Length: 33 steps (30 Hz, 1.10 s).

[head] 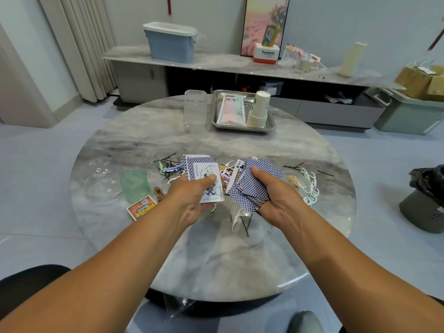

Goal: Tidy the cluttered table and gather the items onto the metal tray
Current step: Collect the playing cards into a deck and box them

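The round marble table [216, 260] carries everything here. At its far edge sits the metal tray [271, 124], which holds a white and pink packet [231, 108] lying flat along its left side and a stack of paper cups [259, 109] tipped on its side along the right, the cups touching the packet. Just left of the tray stands a clear plastic box [195, 108]; what is in it cannot be told. Near the left edge of the table lies a clear round lid [98, 176], with a pale green cup [135, 186] on its side just beside it and an orange card box [141, 209] in front of that.

In the middle of the table, well apart from the tray, is a spread of loose small things: black hairpins [168, 162], white and green floss picks [311, 186] and paper clips [153, 165].

The left hand [189, 200] grips a stack of playing cards [204, 179] with a joker face up on top, thumb across it. The right hand [276, 198] clasps a loose fan of blue-backed cards [254, 186], fingers curled under and thumb on top. Both bunches hang just above the clutter, close to each other but not touching
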### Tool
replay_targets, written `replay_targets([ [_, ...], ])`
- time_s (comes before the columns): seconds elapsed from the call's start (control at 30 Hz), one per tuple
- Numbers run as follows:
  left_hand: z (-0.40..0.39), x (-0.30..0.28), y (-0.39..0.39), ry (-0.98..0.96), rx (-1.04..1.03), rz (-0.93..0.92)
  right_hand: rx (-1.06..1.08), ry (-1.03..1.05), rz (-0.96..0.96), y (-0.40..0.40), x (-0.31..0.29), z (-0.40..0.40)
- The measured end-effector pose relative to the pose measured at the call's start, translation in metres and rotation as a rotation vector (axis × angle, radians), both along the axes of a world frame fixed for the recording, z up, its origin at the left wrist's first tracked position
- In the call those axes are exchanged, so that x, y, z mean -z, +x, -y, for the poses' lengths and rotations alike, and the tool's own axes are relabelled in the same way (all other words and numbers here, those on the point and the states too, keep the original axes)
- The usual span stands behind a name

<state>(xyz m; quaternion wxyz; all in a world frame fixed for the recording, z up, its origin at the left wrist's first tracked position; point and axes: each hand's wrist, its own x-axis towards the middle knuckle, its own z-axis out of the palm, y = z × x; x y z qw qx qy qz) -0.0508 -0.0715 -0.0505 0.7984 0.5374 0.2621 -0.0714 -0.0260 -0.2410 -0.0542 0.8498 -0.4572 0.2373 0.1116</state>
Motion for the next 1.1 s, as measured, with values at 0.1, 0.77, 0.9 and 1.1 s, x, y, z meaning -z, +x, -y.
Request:
replay_targets([
  [0.1,-0.003,0.005,0.003,0.18,-0.033,0.029,0.043,-0.023,0.017,0.001,0.0,0.001],
  [0.77,0.003,0.001,0.007,0.144,0.187,0.064,-0.005,0.1,0.068,0.001,-0.007,-0.003],
  [0.9,0.0,0.003,0.007,0.069,0.109,0.063,-0.044,0.08,0.052,-0.002,-0.007,-0.003],
  [1.1,-0.005,0.003,0.01,-0.048,-0.034,0.052,-0.075,0.084,0.037,-0.004,-0.007,-0.006],
])
